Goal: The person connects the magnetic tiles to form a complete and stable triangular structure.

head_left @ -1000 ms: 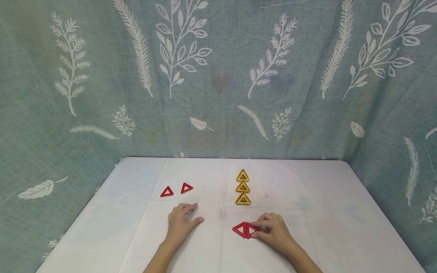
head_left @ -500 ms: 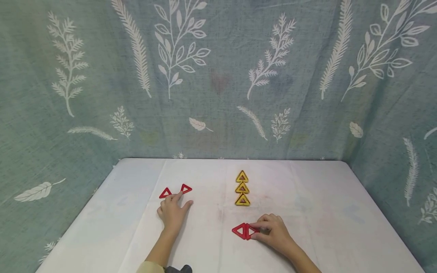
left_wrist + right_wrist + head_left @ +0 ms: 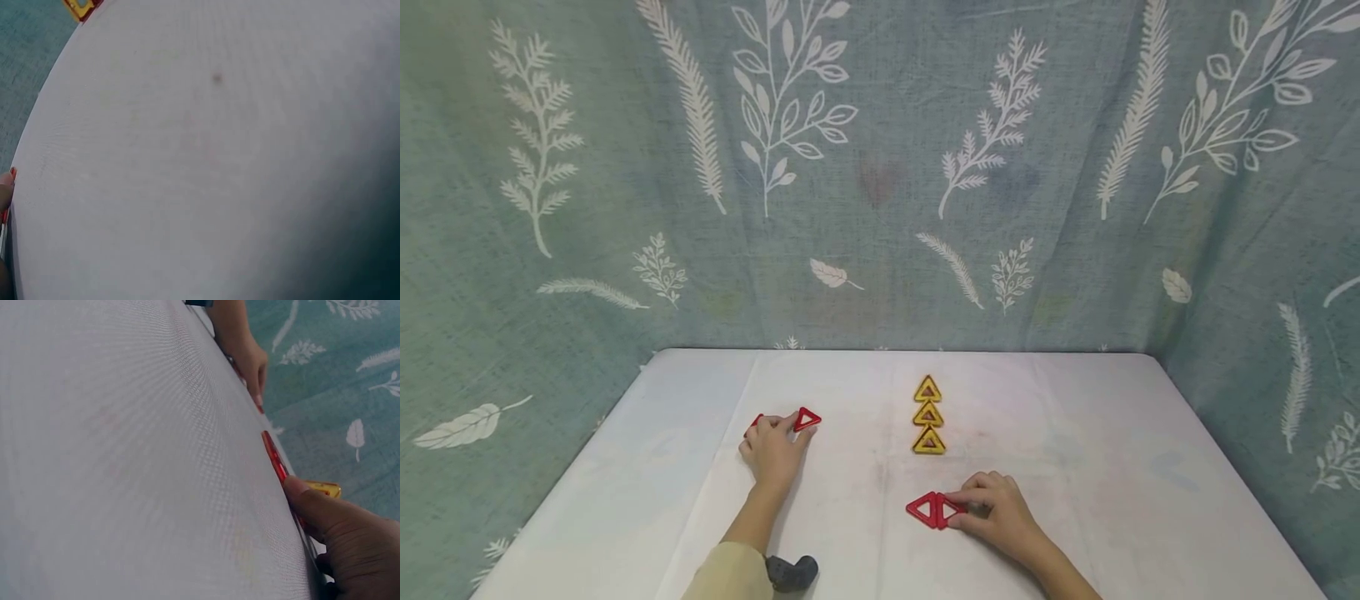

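In the head view, my left hand [image 3: 771, 454] reaches to the far left, its thumb and index finger pinching a red triangular magnetic tile [image 3: 812, 413] with an open centre. Under the same hand's other fingers lies a second red tile [image 3: 752, 426], mostly hidden. My right hand [image 3: 1003, 515] pinches a red tile [image 3: 940, 510] between thumb and fingers, flat on the table. Its straight side meets another red tile [image 3: 933, 510], so the two form a diamond. The right wrist view shows the thumb [image 3: 306, 495] on the red tiles [image 3: 273, 453] edge-on.
Beyond my right hand, three yellow triangles [image 3: 928, 450] stand in a column, tip to base, on the white table [image 3: 1075, 433]. A patterned green cloth [image 3: 880, 275] hangs behind and at the sides. A dark device [image 3: 793, 574] sits by my left wrist.
My left hand has moved left and forward from the middle-left of the table to the two red tiles, and now pinches one. The right hand keeps its hold on the joined pair.
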Demonstrator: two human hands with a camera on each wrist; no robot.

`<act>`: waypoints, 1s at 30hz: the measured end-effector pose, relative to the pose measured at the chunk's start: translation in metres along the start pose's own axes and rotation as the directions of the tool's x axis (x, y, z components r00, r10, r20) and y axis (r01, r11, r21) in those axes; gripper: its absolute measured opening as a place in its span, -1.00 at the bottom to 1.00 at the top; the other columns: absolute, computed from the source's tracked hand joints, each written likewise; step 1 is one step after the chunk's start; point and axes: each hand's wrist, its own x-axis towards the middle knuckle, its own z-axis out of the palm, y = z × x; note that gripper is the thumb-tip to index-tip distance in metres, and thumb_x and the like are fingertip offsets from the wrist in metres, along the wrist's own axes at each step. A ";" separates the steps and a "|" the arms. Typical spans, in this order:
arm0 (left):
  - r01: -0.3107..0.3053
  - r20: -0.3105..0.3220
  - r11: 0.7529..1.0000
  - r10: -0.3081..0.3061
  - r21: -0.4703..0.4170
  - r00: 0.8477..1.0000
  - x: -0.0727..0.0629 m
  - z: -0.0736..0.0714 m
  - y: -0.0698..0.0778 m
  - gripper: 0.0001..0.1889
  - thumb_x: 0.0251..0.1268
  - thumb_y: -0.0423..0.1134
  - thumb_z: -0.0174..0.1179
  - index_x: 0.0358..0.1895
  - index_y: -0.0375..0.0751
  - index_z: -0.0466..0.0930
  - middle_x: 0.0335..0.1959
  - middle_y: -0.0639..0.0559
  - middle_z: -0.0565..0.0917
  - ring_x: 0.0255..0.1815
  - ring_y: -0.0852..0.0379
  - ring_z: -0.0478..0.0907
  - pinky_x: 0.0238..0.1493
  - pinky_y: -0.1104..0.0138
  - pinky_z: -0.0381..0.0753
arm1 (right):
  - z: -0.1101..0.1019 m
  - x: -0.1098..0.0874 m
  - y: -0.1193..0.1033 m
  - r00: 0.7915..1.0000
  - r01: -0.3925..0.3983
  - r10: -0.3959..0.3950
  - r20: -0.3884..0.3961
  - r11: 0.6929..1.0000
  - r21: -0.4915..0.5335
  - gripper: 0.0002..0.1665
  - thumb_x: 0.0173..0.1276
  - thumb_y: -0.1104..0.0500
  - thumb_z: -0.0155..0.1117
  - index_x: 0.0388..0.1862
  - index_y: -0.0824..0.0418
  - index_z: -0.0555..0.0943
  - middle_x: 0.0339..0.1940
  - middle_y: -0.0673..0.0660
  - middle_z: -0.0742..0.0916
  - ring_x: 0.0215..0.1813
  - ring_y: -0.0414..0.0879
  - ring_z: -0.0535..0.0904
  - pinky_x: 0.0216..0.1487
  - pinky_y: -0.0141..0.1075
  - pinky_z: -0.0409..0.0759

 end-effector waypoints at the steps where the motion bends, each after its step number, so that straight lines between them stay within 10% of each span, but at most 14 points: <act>1: -0.005 -0.002 1.000 0.005 -0.011 1.000 0.000 0.000 0.000 -0.49 0.13 0.02 0.30 0.11 -0.17 0.59 -0.05 -0.23 0.45 0.05 -0.23 0.27 0.05 -0.10 0.04 | 0.000 0.000 0.000 1.000 0.012 -0.012 -0.006 1.000 0.001 -0.67 -0.04 -0.10 0.48 -0.27 -0.05 0.76 -0.39 -0.27 0.59 -0.35 -0.38 0.33 -0.30 -0.35 0.24; 20: -0.235 0.088 0.971 0.239 -0.047 0.967 -0.017 -0.005 0.001 -0.60 0.05 -0.02 0.37 -0.04 -0.09 0.70 -0.18 -0.06 0.56 -0.09 -0.08 0.40 -0.02 0.02 0.19 | 0.000 0.000 -0.001 1.000 -0.018 0.018 0.004 1.000 0.005 -0.67 -0.06 -0.11 0.49 -0.28 -0.05 0.76 -0.39 -0.30 0.58 -0.35 -0.39 0.32 -0.28 -0.34 0.25; 30: -0.252 0.146 0.962 0.265 -0.103 0.953 -0.026 -0.005 0.006 -0.61 0.00 -0.03 0.41 -0.07 -0.06 0.72 -0.23 0.02 0.54 -0.12 0.01 0.36 -0.05 0.09 0.23 | 0.002 -0.001 -0.002 1.000 0.010 -0.010 -0.018 1.000 0.004 -0.68 -0.08 -0.06 0.51 -0.28 -0.04 0.76 -0.40 -0.28 0.59 -0.35 -0.38 0.33 -0.29 -0.34 0.25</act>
